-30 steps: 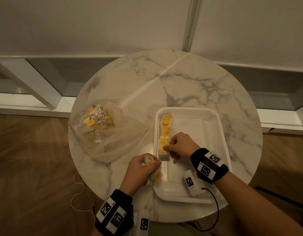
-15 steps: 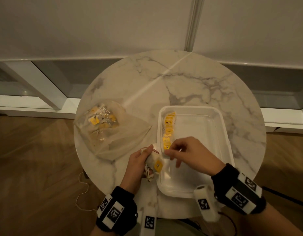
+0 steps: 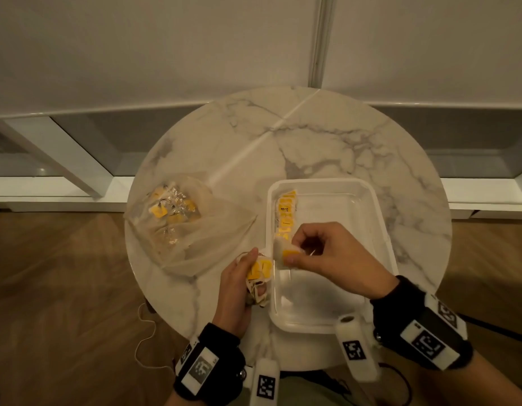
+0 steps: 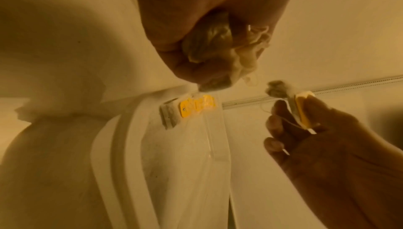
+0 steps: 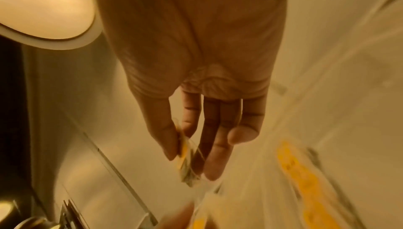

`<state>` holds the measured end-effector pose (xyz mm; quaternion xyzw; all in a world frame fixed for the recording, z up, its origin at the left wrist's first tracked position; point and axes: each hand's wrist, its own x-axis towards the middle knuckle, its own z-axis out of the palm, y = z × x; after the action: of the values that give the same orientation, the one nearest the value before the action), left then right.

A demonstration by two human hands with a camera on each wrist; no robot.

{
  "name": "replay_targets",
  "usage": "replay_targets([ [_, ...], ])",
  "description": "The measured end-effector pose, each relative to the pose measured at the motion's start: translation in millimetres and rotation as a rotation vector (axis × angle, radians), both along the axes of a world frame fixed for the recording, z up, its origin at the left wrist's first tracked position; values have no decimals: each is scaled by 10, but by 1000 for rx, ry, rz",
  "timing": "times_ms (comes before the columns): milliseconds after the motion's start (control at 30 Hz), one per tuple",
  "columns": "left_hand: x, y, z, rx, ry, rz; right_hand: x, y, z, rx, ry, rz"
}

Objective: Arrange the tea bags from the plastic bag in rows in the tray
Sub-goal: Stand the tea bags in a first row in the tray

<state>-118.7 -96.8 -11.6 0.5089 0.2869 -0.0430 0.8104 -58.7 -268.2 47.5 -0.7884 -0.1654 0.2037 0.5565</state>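
A clutch of tea bags (image 3: 258, 276) is held in the curled left hand (image 3: 236, 291) at about seven o'clock on the table (image 3: 327, 136), just outside the tray's left rim. How many are in the clutch cannot be counted; two yellow tags show in the head view. A single tea bag (image 3: 286, 254) is pinched between the thumb and fingers of the right hand (image 3: 333, 256), over the tray (image 3: 379, 218) near its left wall; the other fingers are loosely extended.

For the step to be done well, the pinched bag should probably be lowered flat at the near end of the row (image 3: 286, 215), its yellow tag up and its edge squared with the last bag, the string tucked so that it does not trail onto the neighbours. The pinch is best released only once the bag lies on the floor of the tray, lest the light bags already set be dragged out of line.

One row is begun, running toward twelve o'clock along the left wall; roughly five bags are seen in it, though overlap makes the count uncertain. One tray and one plastic bag (image 3: 189, 227) are present, the bag at nine o'clock with several tea bags inside, too jumbled to number.
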Motion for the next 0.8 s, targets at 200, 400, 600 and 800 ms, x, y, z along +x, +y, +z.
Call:
replay_targets([
  [200, -46, 97, -59, 220, -45, -37, 277, -160, 116, -416, -356, 31],
  [400, 73, 125, 9, 489, -243, -176, 340, -100, -18, -549, -219, 219],
  [600, 89, 183, -70, 545, -201, -206, 366, 29, -181, -577, -187, 242],
  [800, 17, 194, -166, 681, -162, -276, 476, 79, -358, -647, -10, 351],
])
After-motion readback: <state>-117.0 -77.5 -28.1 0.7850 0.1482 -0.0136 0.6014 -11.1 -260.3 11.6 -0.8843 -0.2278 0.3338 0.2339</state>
